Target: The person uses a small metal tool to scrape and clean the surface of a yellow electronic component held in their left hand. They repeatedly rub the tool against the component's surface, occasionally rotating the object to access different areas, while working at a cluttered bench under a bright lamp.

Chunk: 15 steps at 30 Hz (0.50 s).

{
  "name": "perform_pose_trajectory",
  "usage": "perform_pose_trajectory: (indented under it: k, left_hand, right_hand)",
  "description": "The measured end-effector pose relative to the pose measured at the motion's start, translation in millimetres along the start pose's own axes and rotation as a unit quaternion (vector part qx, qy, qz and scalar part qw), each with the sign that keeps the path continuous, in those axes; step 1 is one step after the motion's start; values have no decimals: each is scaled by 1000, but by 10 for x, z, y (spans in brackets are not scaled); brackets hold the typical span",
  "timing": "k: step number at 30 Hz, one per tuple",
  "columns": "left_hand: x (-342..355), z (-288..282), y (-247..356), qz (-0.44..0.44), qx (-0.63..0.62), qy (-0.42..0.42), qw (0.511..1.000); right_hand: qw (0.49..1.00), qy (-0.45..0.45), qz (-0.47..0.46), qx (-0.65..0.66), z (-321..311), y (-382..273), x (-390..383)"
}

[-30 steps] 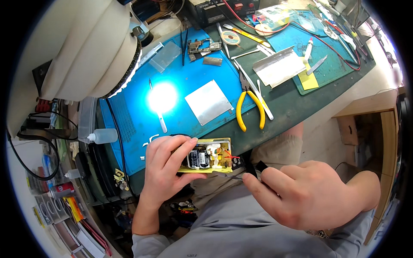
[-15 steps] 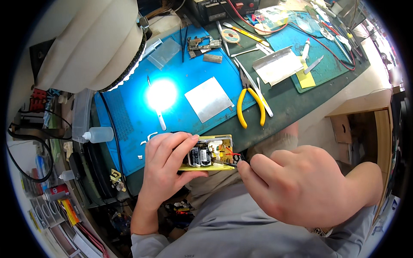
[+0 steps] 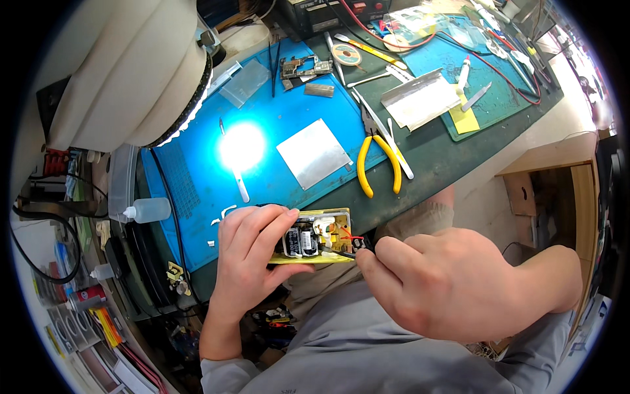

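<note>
My left hand (image 3: 252, 246) grips an opened yellow power adapter casing (image 3: 341, 259), with fingers over the far edge and thumb along the near edge. Inside are black capacitors (image 3: 300, 242), white glue-like blobs (image 3: 324, 226) and red wires (image 3: 351, 238). My right hand (image 3: 446, 282) is closed around a slim pointed tool (image 3: 344, 254), whose kind I cannot make out. Its tip reaches into the casing beside the capacitors. A small black part (image 3: 363, 243) on the wires sits by my right fingertips; whether they touch it is unclear.
Yellow-handled pliers (image 3: 378, 164), a square metal plate (image 3: 314, 153) and a scalpel-like tool (image 3: 242, 187) lie beyond my hands. A bright lamp (image 3: 131, 72) hangs over the blue mat (image 3: 203, 164). A squeeze bottle (image 3: 149, 209) stands at left, a black power supply (image 3: 328, 16) at the back.
The whole view has shifted slightly. My left hand still grips the casing, and the tool in my right hand stays inside it with only a small change of angle.
</note>
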<state>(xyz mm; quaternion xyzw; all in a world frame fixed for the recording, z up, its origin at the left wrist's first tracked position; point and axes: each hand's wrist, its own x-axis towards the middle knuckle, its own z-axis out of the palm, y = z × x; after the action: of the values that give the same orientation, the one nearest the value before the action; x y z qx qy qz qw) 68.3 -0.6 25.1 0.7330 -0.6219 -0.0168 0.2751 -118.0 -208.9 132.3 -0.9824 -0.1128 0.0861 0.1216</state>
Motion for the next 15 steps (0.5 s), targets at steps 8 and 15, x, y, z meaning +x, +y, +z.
perform_pose_trajectory:
  k: [8, 15]
  left_hand:
    - [0, 1, -1, 0, 2, -14, 1000]
    - [-4, -5, -10, -2, -9, -18, 1000]
  right_hand:
    - [996, 81, -25, 13, 161, 120, -11]
    - [996, 82, -19, 4, 136, 104, 13]
